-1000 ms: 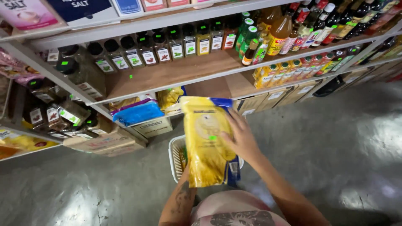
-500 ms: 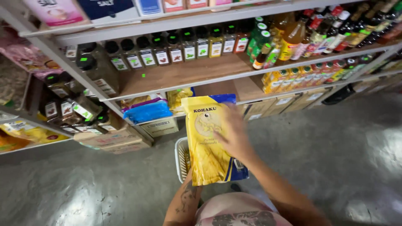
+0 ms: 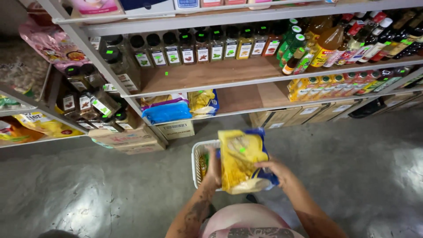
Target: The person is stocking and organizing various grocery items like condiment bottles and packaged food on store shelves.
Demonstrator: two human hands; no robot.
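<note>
The grey concrete floor [image 3: 110, 194] spreads under a long shelf rack [image 3: 198, 75] at the far side, which carries a row of dark-capped spice jars [image 3: 194, 46], bottles [image 3: 326, 44] to the right and stacked bags [image 3: 169, 110] lower down. Near the middle, a white basket [image 3: 198, 163] stands on the floor, and just over it a big yellow bag [image 3: 240, 161] is held. The left hand [image 3: 214, 169] has its fingers clamped on the bag's left edge and the right hand [image 3: 275, 169] grips its right side; I think the soft bag could sag, catch the basket rim and slip from the fingers.
</note>
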